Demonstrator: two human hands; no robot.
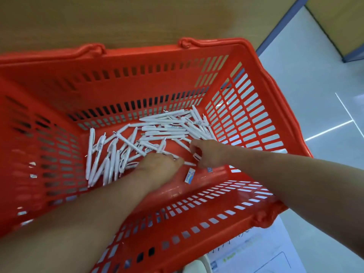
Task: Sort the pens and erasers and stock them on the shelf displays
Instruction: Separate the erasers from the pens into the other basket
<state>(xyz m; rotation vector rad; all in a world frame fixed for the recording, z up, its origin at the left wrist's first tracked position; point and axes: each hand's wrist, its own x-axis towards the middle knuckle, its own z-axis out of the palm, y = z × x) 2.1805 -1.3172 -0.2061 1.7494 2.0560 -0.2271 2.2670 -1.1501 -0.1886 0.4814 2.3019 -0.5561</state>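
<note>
Both my hands are down inside the red basket [244,107]. Left hand [159,164] sits on the white pens [167,125], fingers curled; can't tell if it's gripping one. Right hand [206,152] looks closed around something small and white. One eraser [189,174] lies loose on the basket floor, just nearside of both hands.

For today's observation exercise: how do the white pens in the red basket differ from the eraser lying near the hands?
The pens are long, thin and plain white; the eraser is a short block in a sleeve printed with blue. The pens lie many together, crossing one another in heaps; the eraser lies flat and apart from them, near the basket's front wall. Both rest on the basket floor.
</note>
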